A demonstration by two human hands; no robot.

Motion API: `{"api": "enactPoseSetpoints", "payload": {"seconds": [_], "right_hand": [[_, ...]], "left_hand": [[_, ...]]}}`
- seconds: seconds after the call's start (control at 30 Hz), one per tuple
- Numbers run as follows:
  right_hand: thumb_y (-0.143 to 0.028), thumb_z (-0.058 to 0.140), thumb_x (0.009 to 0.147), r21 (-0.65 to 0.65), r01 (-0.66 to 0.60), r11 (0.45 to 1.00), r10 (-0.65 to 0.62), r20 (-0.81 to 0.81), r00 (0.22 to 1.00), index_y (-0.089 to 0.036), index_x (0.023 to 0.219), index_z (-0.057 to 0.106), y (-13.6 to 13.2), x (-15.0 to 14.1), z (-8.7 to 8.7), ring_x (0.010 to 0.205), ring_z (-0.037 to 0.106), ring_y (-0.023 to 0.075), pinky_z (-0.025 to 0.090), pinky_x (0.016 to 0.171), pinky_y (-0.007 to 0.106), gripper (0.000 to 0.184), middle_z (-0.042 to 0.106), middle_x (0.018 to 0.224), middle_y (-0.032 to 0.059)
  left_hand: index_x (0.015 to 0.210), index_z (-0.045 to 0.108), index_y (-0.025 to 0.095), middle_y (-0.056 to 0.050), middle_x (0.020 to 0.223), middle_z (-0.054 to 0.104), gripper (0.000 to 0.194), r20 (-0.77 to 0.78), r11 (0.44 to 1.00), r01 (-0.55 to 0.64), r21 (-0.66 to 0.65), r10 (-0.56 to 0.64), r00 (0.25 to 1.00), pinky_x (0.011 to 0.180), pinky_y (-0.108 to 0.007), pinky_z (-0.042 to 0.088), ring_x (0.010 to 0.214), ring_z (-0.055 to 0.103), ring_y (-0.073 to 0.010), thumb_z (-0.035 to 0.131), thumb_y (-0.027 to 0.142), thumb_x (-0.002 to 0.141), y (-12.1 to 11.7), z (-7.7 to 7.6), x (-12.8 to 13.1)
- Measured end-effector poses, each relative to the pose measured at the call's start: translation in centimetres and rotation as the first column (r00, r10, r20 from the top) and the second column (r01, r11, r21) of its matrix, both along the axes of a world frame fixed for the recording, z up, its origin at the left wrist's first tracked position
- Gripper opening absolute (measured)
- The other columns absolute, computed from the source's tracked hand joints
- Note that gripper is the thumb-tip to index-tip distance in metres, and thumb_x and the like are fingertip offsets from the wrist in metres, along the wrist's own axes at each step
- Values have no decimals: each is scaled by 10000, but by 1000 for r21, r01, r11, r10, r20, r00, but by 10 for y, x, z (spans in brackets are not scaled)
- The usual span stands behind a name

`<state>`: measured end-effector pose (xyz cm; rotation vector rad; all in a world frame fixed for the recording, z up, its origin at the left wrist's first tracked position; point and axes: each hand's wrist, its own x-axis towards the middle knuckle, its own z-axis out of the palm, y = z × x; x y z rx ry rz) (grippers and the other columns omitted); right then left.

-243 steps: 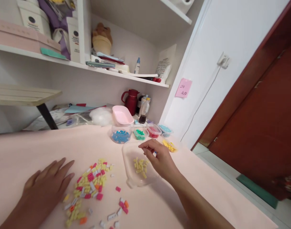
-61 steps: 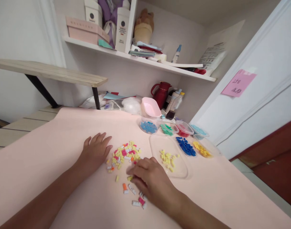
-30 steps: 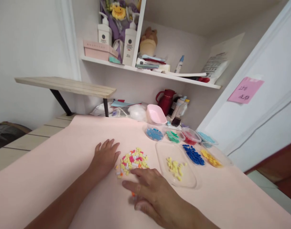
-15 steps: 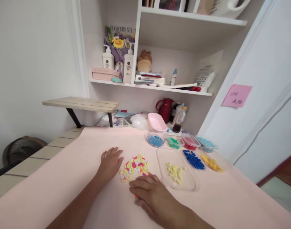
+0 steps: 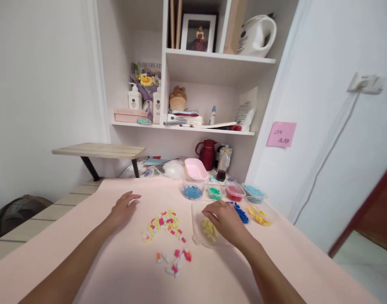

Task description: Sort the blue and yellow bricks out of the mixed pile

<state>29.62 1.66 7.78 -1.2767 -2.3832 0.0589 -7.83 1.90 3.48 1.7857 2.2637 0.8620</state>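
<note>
My left hand hovers at the left of the pink-covered table with its fingers apart, holding nothing. To its right lies a loose pile of small yellow, pink, white and orange pieces. A smaller group of mostly pink and white pieces is spread nearer to me. My right hand is over a clear plastic tray with light yellow pieces in it. Its fingers are bent and drawn together. Whatever may be between them is too small or hidden to make out.
Clear tubs of blue, green, red and light blue pieces stand along the back. Dark blue pieces and orange-yellow pieces sit behind my right hand. A pink box and a red jug stand behind.
My right hand has moved from beside the pile rightward and away from me to the tray, uncovering the smaller group. My left hand has drawn left of the pile. The view has tilted up.
</note>
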Motion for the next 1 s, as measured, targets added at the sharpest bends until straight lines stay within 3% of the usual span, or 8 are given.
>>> {"api": "enactPoseSetpoints", "payload": {"seconds": [0.17,0.37,0.5,0.63,0.73,0.87,1.0], "right_hand": [[-267,503,925,-52,120,991,-115,88,989,-217,786,719,1,11,4,978,636,246,405,843,353,262,740,920,56],[-222,515,912,-114,-75,991,53,-187,981,-215,1056,707,1,-4,-1,1030,629,206,438,888,317,240,683,1166,70],[-236,598,848,-336,-207,919,173,-131,976,-265,1258,616,-13,-15,6,774,661,156,467,758,278,411,704,1089,25],[-261,639,799,-528,-171,832,225,38,974,-302,1353,539,-35,-20,11,537,615,94,443,681,247,564,716,996,-20],[-273,666,761,-548,-96,831,186,111,976,-256,1237,630,-50,-24,4,566,610,115,411,646,241,478,706,860,-20],[-242,692,695,-429,-95,898,166,130,978,-208,849,692,-60,-32,-16,749,582,160,355,621,232,158,650,846,12],[-198,639,719,-391,-116,913,155,69,985,-207,835,676,-62,-39,-32,763,558,149,375,660,229,122,613,883,17]], "left_hand": [[1117,674,276,-47,1437,512,390,-59,991,-128,-37,125,990,1115,-468,346,1379,412,-269,356,250,893,-23,3,7],[1168,657,254,-54,1462,497,421,-78,998,-36,-57,32,996,1120,-390,364,1384,414,-227,383,154,864,-47,-19,52],[1259,600,195,-97,1465,475,478,-18,1000,-10,8,10,1000,1141,-363,341,1399,388,-197,280,144,907,-52,-31,69],[1249,604,166,-126,1441,475,491,46,993,-90,75,87,995,1119,-334,363,1359,437,-191,231,166,929,-59,-35,70],[1221,627,207,-109,1443,488,470,-8,995,-95,31,95,995,1096,-393,378,1339,460,-220,277,150,914,-63,-33,74],[1226,631,227,-107,1450,505,495,-126,995,-53,-86,42,991,1112,-479,310,1369,419,-248,311,84,877,-65,-30,82],[1216,636,248,-88,1436,530,523,-145,993,-52,-104,37,989,1095,-480,308,1355,432,-236,304,53,862,-66,-28,85]]}}
